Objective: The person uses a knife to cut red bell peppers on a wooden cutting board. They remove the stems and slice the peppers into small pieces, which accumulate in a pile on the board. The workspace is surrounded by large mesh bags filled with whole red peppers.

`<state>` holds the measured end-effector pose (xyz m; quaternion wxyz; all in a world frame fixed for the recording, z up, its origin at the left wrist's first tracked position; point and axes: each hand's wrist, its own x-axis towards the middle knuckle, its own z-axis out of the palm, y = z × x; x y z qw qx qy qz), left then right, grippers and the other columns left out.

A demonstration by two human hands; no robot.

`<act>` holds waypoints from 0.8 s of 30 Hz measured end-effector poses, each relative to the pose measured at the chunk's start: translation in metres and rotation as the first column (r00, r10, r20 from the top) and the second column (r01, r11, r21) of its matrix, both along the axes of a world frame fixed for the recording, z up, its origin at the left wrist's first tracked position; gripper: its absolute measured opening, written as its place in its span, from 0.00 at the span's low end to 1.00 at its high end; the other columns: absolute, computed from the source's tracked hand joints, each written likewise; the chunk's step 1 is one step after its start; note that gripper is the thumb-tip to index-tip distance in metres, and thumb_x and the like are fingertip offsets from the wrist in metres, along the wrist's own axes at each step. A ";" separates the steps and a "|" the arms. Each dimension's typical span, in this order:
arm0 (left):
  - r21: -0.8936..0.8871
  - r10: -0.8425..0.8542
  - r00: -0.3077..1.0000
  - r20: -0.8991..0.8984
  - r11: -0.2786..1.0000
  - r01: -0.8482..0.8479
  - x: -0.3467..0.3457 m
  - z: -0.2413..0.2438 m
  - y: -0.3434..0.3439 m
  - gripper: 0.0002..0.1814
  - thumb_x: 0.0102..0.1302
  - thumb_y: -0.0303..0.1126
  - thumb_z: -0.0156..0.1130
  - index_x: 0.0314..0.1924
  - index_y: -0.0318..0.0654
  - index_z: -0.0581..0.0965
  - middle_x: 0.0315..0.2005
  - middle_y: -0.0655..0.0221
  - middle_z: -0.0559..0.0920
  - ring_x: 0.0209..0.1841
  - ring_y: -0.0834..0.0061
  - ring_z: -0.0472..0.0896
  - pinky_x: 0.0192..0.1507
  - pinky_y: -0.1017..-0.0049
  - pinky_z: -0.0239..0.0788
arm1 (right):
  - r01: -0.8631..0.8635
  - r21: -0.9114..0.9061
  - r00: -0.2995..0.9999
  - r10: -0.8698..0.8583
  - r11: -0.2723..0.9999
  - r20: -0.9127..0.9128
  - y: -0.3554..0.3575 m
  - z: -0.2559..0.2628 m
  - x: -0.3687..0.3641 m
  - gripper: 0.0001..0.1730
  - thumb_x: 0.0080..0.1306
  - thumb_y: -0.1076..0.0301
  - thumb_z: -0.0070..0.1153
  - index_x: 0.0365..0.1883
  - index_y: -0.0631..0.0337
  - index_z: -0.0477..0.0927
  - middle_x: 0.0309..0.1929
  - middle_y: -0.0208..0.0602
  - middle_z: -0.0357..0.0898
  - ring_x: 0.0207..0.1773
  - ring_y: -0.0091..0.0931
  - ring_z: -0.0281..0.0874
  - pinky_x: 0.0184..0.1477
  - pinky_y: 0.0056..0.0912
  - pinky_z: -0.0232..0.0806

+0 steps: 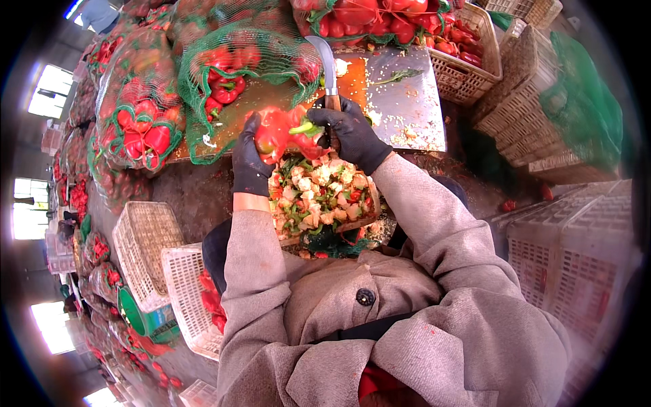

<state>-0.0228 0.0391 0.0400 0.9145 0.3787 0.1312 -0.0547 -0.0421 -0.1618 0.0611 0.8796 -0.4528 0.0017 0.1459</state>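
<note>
My left hand (250, 158), in a black glove, grips a red bell pepper (272, 136) from its left side. The pepper looks torn or cut apart near its green stem (303, 128). In my gloved right hand (354, 131) is a hooked knife (328, 63) with a wooden handle, its curved blade pointing away from me. Thumb and fingers of that hand also touch the pepper around the stem. Both hands are above a crate (367, 220) heaped with pepper cores (320, 191), seeds and green stems. Part of the handle is hidden by my right fingers.
Beyond my hands lies a seed-strewn metal tabletop (407, 96). A green mesh sack (244, 38) of red peppers lies open on its left. A crate of peppers (465, 76) stands far right, a crate (185, 290) with red pieces at my left, stacked crates (559, 254) at right.
</note>
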 end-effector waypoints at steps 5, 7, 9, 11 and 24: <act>-0.096 0.070 0.992 0.110 0.994 -0.060 0.000 0.000 -0.009 0.23 0.62 0.36 0.62 0.54 0.33 0.69 0.50 0.58 0.76 0.51 0.62 0.77 0.55 0.59 0.70 | 0.109 0.094 0.994 -0.111 0.990 0.011 0.001 -0.025 0.005 0.10 0.63 0.63 0.56 0.34 0.60 0.75 0.21 0.30 0.72 0.17 0.20 0.68 0.21 0.22 0.63; 0.048 0.045 0.977 0.210 0.997 -0.056 -0.012 0.009 -0.029 0.26 0.61 0.33 0.64 0.57 0.36 0.67 0.53 0.59 0.74 0.52 0.64 0.76 0.53 0.62 0.71 | 0.143 0.201 0.982 -0.114 0.969 -0.149 -0.001 -0.041 0.017 0.10 0.67 0.62 0.51 0.39 0.59 0.75 0.22 0.30 0.71 0.19 0.21 0.68 0.23 0.21 0.63; 0.480 -0.032 0.947 0.320 0.867 -0.133 -0.030 0.018 -0.049 0.30 0.59 0.30 0.65 0.61 0.39 0.65 0.56 0.59 0.71 0.54 0.64 0.74 0.50 0.68 0.74 | 0.095 0.249 0.991 -0.069 0.964 -0.112 -0.001 -0.049 0.021 0.11 0.66 0.61 0.52 0.38 0.59 0.76 0.23 0.31 0.73 0.21 0.21 0.69 0.24 0.22 0.62; 0.780 -0.193 0.838 0.510 0.513 -0.357 -0.030 0.005 -0.049 0.37 0.54 0.25 0.66 0.64 0.42 0.62 0.54 0.58 0.71 0.53 0.65 0.74 0.46 0.72 0.75 | 0.028 0.251 0.999 -0.018 0.968 -0.044 -0.001 -0.045 0.017 0.10 0.66 0.62 0.52 0.38 0.60 0.76 0.25 0.31 0.74 0.23 0.21 0.70 0.26 0.23 0.64; 0.878 -0.474 0.836 0.275 -0.231 -0.420 -0.015 -0.011 -0.063 0.34 0.49 0.24 0.60 0.60 0.37 0.64 0.41 0.51 0.77 0.40 0.50 0.77 0.43 0.58 0.69 | 0.074 0.051 0.996 -0.071 0.996 -0.055 -0.005 -0.017 0.014 0.09 0.56 0.70 0.62 0.34 0.60 0.76 0.25 0.28 0.74 0.22 0.20 0.72 0.22 0.24 0.63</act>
